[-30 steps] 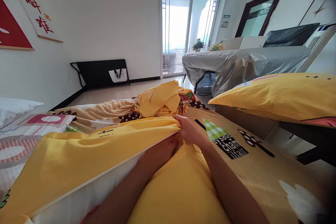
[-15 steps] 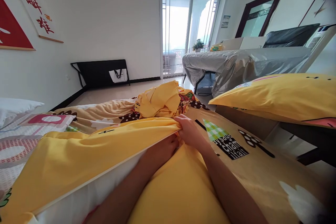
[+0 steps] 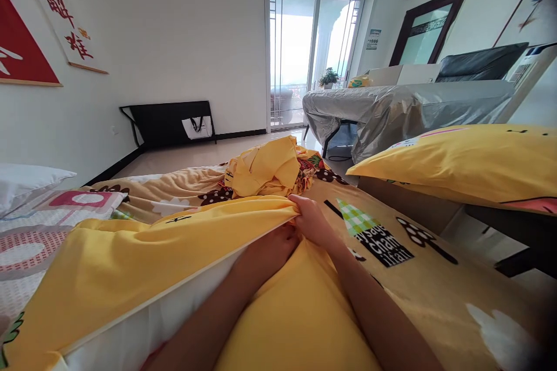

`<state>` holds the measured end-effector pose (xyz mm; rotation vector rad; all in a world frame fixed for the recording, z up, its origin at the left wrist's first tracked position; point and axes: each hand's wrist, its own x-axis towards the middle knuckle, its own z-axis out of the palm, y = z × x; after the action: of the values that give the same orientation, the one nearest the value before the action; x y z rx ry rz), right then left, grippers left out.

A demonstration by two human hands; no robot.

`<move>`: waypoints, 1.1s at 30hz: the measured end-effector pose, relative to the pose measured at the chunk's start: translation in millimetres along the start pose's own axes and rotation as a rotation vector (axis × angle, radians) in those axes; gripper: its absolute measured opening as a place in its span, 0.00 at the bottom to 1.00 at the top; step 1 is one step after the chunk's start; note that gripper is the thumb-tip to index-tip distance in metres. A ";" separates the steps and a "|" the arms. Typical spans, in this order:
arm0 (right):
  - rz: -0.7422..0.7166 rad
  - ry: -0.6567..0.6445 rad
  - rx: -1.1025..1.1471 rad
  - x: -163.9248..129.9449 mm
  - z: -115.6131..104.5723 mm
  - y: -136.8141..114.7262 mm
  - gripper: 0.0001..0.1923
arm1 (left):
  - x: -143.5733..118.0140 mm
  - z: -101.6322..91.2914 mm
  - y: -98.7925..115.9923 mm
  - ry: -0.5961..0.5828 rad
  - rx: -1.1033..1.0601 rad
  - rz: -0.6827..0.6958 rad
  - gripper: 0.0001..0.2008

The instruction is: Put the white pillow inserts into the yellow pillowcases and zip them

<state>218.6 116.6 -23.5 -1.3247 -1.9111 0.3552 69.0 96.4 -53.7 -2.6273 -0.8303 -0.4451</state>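
A yellow pillowcase lies across my lap side of the bed, with its long opening towards me. Through the opening shows a white pillow. My right hand pinches the case's edge at the far corner of the opening. Inside that opening, my left hand reaches up to the same corner beside the right one. Its fingers look curled, their tips are hidden, and what they hold cannot be made out. More yellow fabric bulges between my forearms.
A crumpled yellow cloth lies ahead on the patterned bed sheet. To the right, a filled yellow pillow rests on a box. A white pillow is at the left. Beyond stands a plastic-covered table.
My left hand has shifted very slightly towards the far corner inside the case. My right hand keeps its pinch. The view has tilted up a little.
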 end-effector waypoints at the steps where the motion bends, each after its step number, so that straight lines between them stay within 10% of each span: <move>1: 0.003 -0.003 -0.006 0.1 0.4 0.4 0.10 | 0.5 -0.8 0.3 0.002 0.009 0.006 0.17; 14: -0.040 0.015 -0.051 -1.3 -0.1 -1.2 0.11 | -7.2 11.3 0.0 0.201 -0.019 0.036 0.14; 25: -0.005 -0.002 -0.131 -1.3 -1.8 0.0 0.13 | -16.6 7.0 -0.7 0.391 -0.366 -0.202 0.15; 33: -0.039 0.013 -0.064 -3.0 -5.3 -1.5 0.13 | -18.4 -1.8 4.0 0.299 -0.381 -0.088 0.13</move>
<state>221.9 112.3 -20.4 -1.3263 -1.9492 0.2680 56.7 83.6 -60.3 -2.7598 -0.8298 -1.0856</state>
